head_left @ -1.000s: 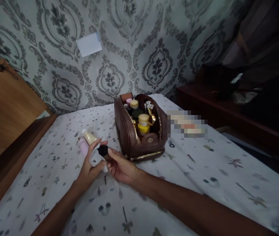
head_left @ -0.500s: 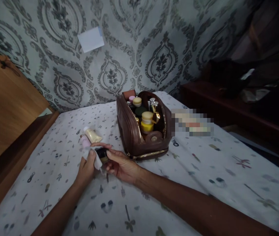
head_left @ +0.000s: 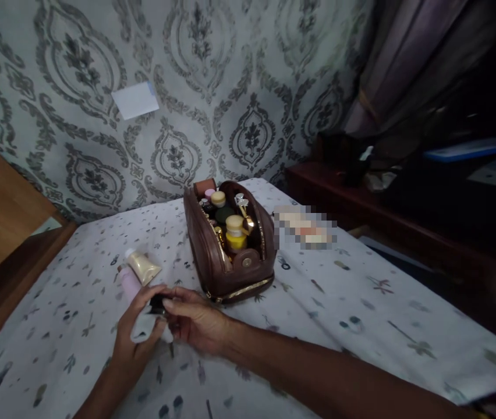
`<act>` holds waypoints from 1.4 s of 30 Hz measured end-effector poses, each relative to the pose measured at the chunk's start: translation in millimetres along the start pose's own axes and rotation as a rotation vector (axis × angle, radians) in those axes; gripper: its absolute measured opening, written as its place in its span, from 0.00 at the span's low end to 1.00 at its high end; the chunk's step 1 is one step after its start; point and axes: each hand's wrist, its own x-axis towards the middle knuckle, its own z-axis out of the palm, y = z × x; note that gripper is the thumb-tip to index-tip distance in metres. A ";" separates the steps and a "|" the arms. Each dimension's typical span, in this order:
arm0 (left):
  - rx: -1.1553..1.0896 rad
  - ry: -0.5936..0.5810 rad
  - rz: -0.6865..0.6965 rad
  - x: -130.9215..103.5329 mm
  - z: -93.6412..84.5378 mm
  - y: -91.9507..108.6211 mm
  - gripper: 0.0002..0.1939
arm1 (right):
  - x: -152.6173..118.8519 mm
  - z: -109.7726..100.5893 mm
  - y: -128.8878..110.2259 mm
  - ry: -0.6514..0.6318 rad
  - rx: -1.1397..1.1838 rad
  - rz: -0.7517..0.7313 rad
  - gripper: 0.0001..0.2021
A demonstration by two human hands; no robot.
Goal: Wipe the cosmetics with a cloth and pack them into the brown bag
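Note:
My right hand (head_left: 199,321) grips a small dark jar (head_left: 158,304) in front of the bag. The left hand (head_left: 137,329) curls around the same jar from the other side, its fingers over the top and a white tissue (head_left: 167,334) pinched under its thumb. Part of the jar and most of the tissue are hidden by my fingers. Just beyond the left hand lie a cream-coloured squeeze tube (head_left: 143,267) with a white cap and a pink bottle (head_left: 129,282).
A brown toiletry bag (head_left: 208,265) stands unzipped, holding a yellow jar (head_left: 236,240) and several other cosmetics. A blurred-out item (head_left: 304,227) lies right of it on the patterned sheet (head_left: 335,355). Wooden furniture (head_left: 7,215) borders the left; a dark red ledge (head_left: 318,189) runs along the right.
The view has swung right, so everything sits further left and lower. My left fingers have shifted over the top of the jar, and less of the tissue shows. The right hand keeps its grip.

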 end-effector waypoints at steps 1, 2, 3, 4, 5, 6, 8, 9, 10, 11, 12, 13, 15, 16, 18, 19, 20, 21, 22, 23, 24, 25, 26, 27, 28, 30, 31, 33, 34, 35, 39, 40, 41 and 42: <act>-0.026 -0.008 -0.049 0.1 -1.8 0.5 0.19 | -0.3 -0.2 -1.2 -0.006 0.001 0.009 0.29; -0.049 -0.019 -0.090 0.9 -4.0 0.9 0.20 | -0.5 -0.3 -2.3 -0.008 0.004 0.013 0.30; -0.059 -0.036 -0.124 2.3 -6.7 1.4 0.21 | -0.5 -0.4 -3.3 -0.010 0.008 0.014 0.31; -0.055 -0.053 -0.145 4.4 -9.8 1.9 0.21 | -0.3 -0.4 -4.1 -0.010 0.014 0.014 0.31; -0.039 -0.080 -0.149 7.0 -13.2 2.4 0.21 | 0.0 -0.3 -4.8 -0.008 0.018 0.015 0.31; -0.015 -0.117 -0.137 10.0 -16.9 2.9 0.20 | 0.4 -0.3 -5.2 -0.004 0.022 0.017 0.30; 0.039 -0.203 -0.102 16.3 -24.3 4.0 0.19 | 1.5 -0.4 -5.5 0.008 0.035 0.016 0.29; 0.065 -0.237 -0.087 19.3 -27.9 4.6 0.19 | 2.1 -0.5 -5.4 0.015 0.041 0.012 0.29; 0.090 -0.264 -0.071 22.2 -31.2 5.0 0.19 | 2.7 -0.8 -5.2 0.020 0.046 0.009 0.29; 0.116 -0.293 -0.057 25.0 -34.3 5.4 0.20 | 3.4 -1.2 -4.9 0.021 0.050 0.005 0.29; 0.137 -0.316 -0.043 27.8 -37.1 5.7 0.21 | 4.1 -1.7 -4.5 0.017 0.052 0.004 0.28; 0.154 -0.341 -0.029 30.7 -39.6 5.9 0.22 | 4.9 -2.3 -4.0 0.011 0.052 0.005 0.28; 0.182 -0.389 -0.019 36.7 -43.9 6.1 0.22 | 6.6 -4.0 -2.8 0.001 0.052 0.012 0.28; 0.190 -0.413 -0.016 40.0 -45.7 6.4 0.22 | 7.6 -4.9 -2.2 0.002 0.056 0.016 0.27; 0.199 -0.461 -0.003 46.9 -48.4 7.5 0.22 | 9.5 -7.0 -0.9 0.009 0.070 0.015 0.27; 0.201 -0.489 0.013 50.5 -49.4 8.7 0.22 | 10.4 -8.0 -0.4 0.011 0.082 0.010 0.26; 0.207 -0.507 0.030 54.4 -50.2 10.3 0.22 | 11.2 -8.8 -0.1 0.010 0.098 0.002 0.26; 0.221 -0.509 0.048 58.7 -51.1 12.5 0.22 | 11.7 -9.5 -0.1 0.007 0.116 -0.007 0.26; 0.241 -0.499 0.061 63.7 -52.0 15.5 0.22 | 11.9 -10.0 -0.3 0.004 0.134 -0.019 0.25; 0.261 -0.489 0.073 69.5 -53.1 19.4 0.21 | 11.7 -10.1 -0.9 -0.002 0.149 -0.026 0.25; 0.278 -0.477 0.084 76.4 -54.4 24.5 0.21 | 11.2 -10.0 -1.7 -0.009 0.157 -0.024 0.24; 0.291 -0.463 0.093 84.4 -55.7 30.8 0.21 | 10.3 -9.5 -2.8 -0.017 0.156 -0.015 0.25; 0.297 -0.441 0.108 93.6 -56.8 38.2 0.21 | 9.2 -8.8 -4.1 -0.023 0.148 0.001 0.25; 0.300 -0.408 0.120 103.8 -57.4 46.7 0.21 | 7.9 -7.9 -5.4 -0.027 0.138 0.017 0.26; 0.304 -0.361 0.130 114.8 -57.1 55.9 0.22 | 6.5 -7.0 -6.6 -0.027 0.127 0.030 0.26; 0.306 -0.239 0.139 137.8 -53.0 75.5 0.24 | 4.2 -5.3 -8.6 -0.021 0.110 0.045 0.24; 0.301 -0.205 0.149 149.3 -49.0 85.0 0.25 | 3.4 -4.8 -9.3 -0.018 0.104 0.050 0.23; 0.279 -0.214 0.207 171.2 -37.7 101.5 0.26 | 2.6 -4.2 -9.9 -0.013 0.098 0.067 0.21; 0.276 -0.242 0.252 181.4 -31.0 108.0 0.26 | 2.6 -4.2 -9.9 -0.011 0.097 0.073 0.21; 0.287 -0.287 0.293 191.1 -23.9 113.1 0.26 | 2.9 -4.2 -9.8 -0.009 0.098 0.073 0.21; 0.365 -0.463 0.430 222.1 1.2 122.3 0.25 | 3.6 -3.4 -9.7 -0.013 0.102 0.064 0.20; 0.393 -0.506 0.442 227.5 5.9 122.9 0.25 | 3.6 -2.9 -9.9 -0.011 0.102 0.067 0.21; 0.425 -0.546 0.444 231.8 9.8 123.2 0.24 | 3.5 -2.4 -10.2 -0.007 0.102 0.072 0.21; 0.453 -0.582 0.442 235.1 13.0 123.1 0.24 | 3.5 -1.9 -10.5 -0.002 0.097 0.079 0.22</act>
